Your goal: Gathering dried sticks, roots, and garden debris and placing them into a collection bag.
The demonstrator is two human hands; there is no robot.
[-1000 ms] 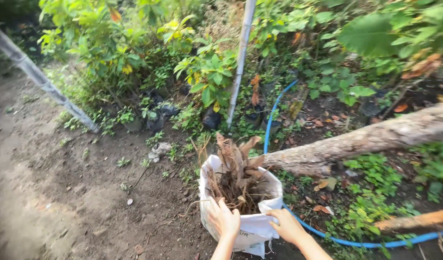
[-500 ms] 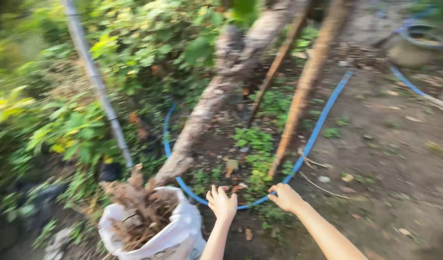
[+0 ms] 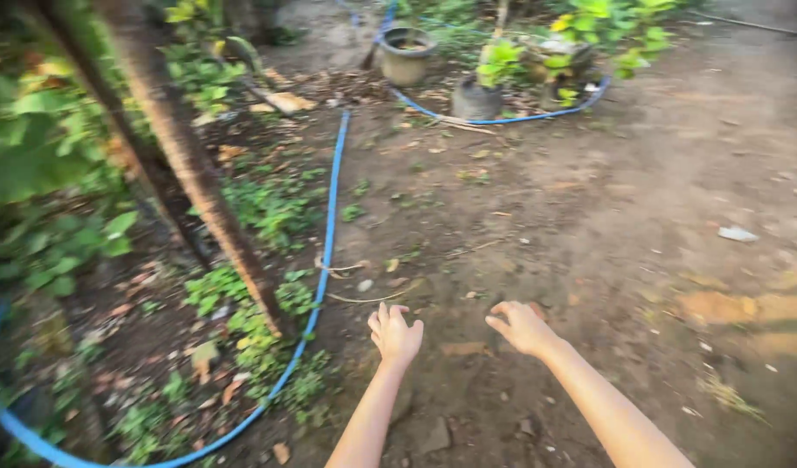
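Apparently hose (image 3: 332, 204) runs behind leaves.

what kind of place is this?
Likely a backyard garden or small plant nursery: bare dirt ground, a blue hose snaking across it, potted plants and leafy undergrowth.

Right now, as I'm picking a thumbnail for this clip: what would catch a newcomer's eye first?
Two bare arms reach out over brown dirt at the bottom, the left hand and right hand both open and empty. A bright blue hose snakes from the lower left up to the potted plants at the top, passing a leaning brown trunk on the left.
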